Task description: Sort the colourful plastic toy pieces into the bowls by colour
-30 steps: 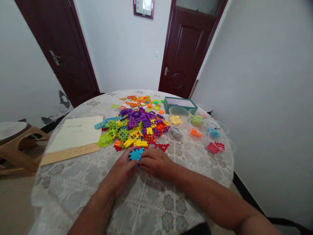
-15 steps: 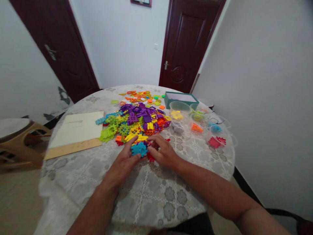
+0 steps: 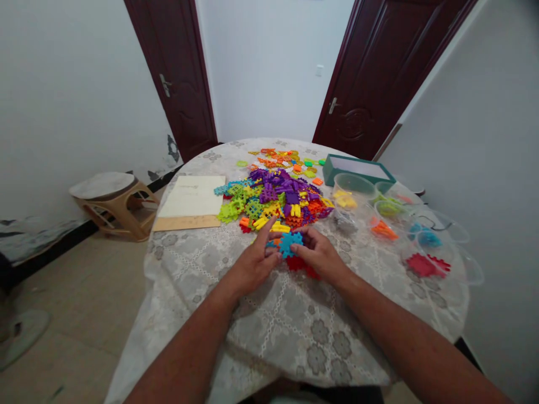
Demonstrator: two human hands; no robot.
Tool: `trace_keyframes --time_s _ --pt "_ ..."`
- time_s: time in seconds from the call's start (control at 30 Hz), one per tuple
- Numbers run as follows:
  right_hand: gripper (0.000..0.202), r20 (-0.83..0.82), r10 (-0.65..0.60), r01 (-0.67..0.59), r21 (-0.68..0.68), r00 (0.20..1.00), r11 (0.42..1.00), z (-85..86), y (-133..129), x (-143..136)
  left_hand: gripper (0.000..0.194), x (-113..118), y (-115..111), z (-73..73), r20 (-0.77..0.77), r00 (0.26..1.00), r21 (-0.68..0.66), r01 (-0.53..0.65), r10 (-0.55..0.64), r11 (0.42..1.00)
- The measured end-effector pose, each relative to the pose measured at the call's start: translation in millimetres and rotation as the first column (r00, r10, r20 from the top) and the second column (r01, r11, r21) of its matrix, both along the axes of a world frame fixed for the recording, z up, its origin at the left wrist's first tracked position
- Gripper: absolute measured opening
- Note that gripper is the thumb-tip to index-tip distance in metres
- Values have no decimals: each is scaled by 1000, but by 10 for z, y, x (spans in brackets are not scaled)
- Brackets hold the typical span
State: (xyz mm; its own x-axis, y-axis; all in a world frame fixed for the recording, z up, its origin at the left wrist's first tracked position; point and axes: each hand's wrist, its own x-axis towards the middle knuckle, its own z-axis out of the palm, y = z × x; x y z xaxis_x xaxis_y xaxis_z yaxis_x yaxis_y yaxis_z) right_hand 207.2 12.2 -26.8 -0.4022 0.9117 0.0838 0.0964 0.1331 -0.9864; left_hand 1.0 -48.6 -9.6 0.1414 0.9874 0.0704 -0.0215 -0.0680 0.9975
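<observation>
My right hand (image 3: 320,252) grips a light-blue plastic building piece (image 3: 290,244) with notched, gear-like edges, its thumb lying across the face. Close on the left, my left hand (image 3: 255,259) has its thumb and curled fingers around small orange and blue plastic parts (image 3: 275,243); its index finger points upward. Whether these parts join the light-blue piece cannot be made out. Red notched pieces (image 3: 300,266) show just below the right hand. Directly beyond both hands lies a heap of purple, green, yellow and orange building pieces (image 3: 273,193).
On the left of the round table lies a pale sheet (image 3: 193,196) with a wooden strip (image 3: 187,223). A green box (image 3: 357,169) stands at the back right. Nearer are clear tubs (image 3: 353,185) of sorted pieces. A stool (image 3: 120,205) stands beyond the left edge.
The view has swung left, so the table sits further right. The light-blue piece, earlier between both hands with my left thumb on it, now has my right thumb across it.
</observation>
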Motion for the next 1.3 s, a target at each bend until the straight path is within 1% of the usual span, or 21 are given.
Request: trace_keyframes --time_s 0.07,0.1,0.17,0.23,0.3,0.4,0.53,0.6,0.67,0.73,0.8,0.9,1.0,1.07,1.1,1.17,1.2,1.23,1.3 --pt "39 -16 -31 31 12 999 999 22 36 45 77 -62 37 -4 74 997 -46 -15 18 999" --pt "40 -25 -19 20 15 1000 1000 25 42 56 75 -83 53 -10 90 995 -56 -26 31 998" --pt "42 -48 25 -25 1 999 1000 15 29 48 63 -88 70 -27 81 996 -62 -19 24 998" --pt "45 -73 52 -53 -16 996 998 -11 -6 6 53 -48 68 -43 53 998 -64 19 -15 998" --pt "49 -80 51 -53 -23 995 998 -37 -39 -41 48 9 56 -45 23 999 -57 45 -44 997" --pt "50 -80 48 -51 -39 996 998 -56 -55 -75 41 64 41 -15 -55 998 -38 16 -18 999" --pt "50 -78 53 -56 -47 996 997 -50 -34 -51 33 51 51 25 -195 981 16 1 2 1000" --pt "46 -73 58 -62 -57 996 996 -47 -20 -33 32 36 64 18 -219 976 40 -5 14 999" --pt "39 -72 62 -69 -98 996 993 -39 2 -14 31 24 78 -1 -210 977 24 -22 26 999" --pt "33 -61 43 -50 -125 997 991 -9 43 19 27 11 92 -18 -181 982 -12 -47 44 999" --pt "29 -24 18 -20 -95 1000 995 64 103 81 27 -6 103 -26 -161 984 -41 -80 73 996" --pt "30 126 38 -34 -33 991 999 273 222 246 38 -42 111 -21 -129 982 -76 -150 140 986" --pt "26 332 93 -105 17 939 994 545 433 474 48 -68 104 -8 -99 972 -108 -225 215 968" --pt "22 446 47 -100 95 894 990 720 678 627 55 -68 94 -3 -95 967 -149 -247 235 957" --pt "21 484 -13 -63 140 875 988 801 837 696 58 -63 88 -3 -92 969 -167 -242 229 956" --pt "23 508 -191 89 219 840 972 952 1212 812 63 -42 78 -10 -73 978 -192 -206 195 960" --pt "25 490 -306 201 256 816 945 1022 1413 859 64 -29 76 -16 -55 982 -199 -187 179 962" --pt "28 456 -427 318 298 781 900 1089 1610 899 65 -16 74 -23 -37 985 -204 -171 167 964" --pt "38 393 -551 438 344 736 831 1208 1958 965 67 5 78 -36 -13 989 -211 -148 149 966"
